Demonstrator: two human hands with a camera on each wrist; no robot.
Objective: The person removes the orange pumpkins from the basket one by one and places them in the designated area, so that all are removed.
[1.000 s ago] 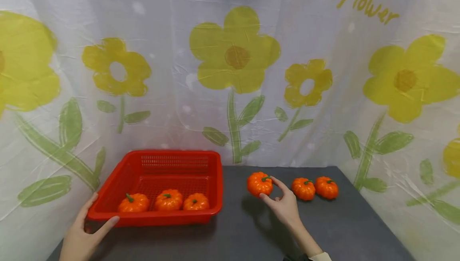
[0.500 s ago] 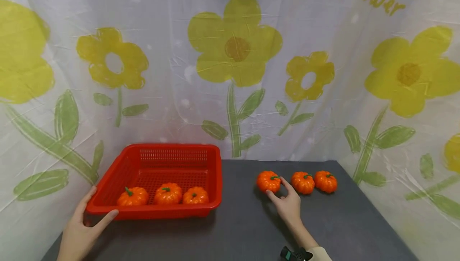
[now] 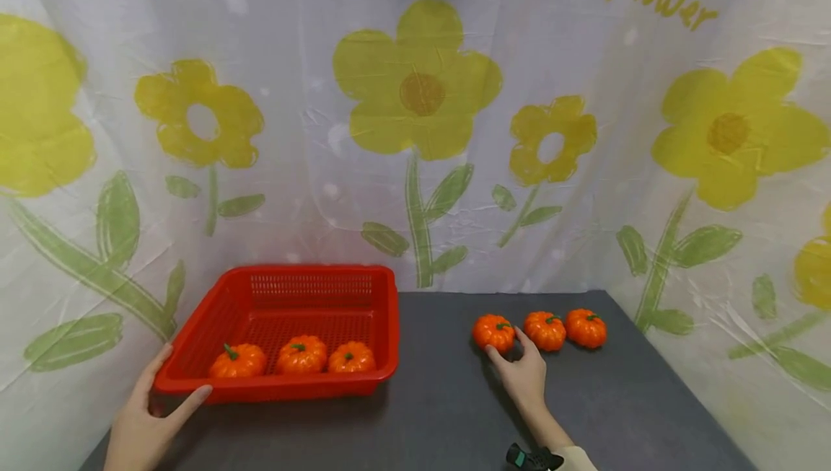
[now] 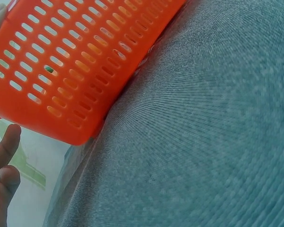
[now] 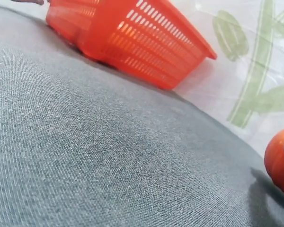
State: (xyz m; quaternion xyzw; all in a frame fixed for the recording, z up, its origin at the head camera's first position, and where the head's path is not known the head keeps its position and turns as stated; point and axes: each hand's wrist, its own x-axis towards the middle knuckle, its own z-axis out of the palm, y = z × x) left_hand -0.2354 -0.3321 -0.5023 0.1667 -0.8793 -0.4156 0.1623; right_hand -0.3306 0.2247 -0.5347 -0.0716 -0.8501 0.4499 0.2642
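Note:
At the near left corner of a red plastic basket (image 3: 273, 389), my left hand (image 3: 146, 413) grips the rim, thumb on the front side and fingers along the left side. Three small orange toy pumpkins (image 3: 301, 355) with green stems lie in a row along the basket's front. To the right, my right hand (image 3: 524, 373) holds another orange pumpkin (image 3: 492, 332) between thumb and fingers, low over the grey tabletop. In the right wrist view, only part of this pumpkin (image 5: 278, 161) shows, with a dark shadow beside it.
Two more pumpkins, a nearer one (image 3: 544, 332) and an outer one (image 3: 586, 328), stand just right of the held one. A white curtain (image 3: 311, 190) painted with yellow flowers closes off the back and sides of the grey table (image 3: 428, 413).
My right hand has moved the held pumpkin rightward and down, from raised above the table to beside the other two. The left hand stays at the basket corner.

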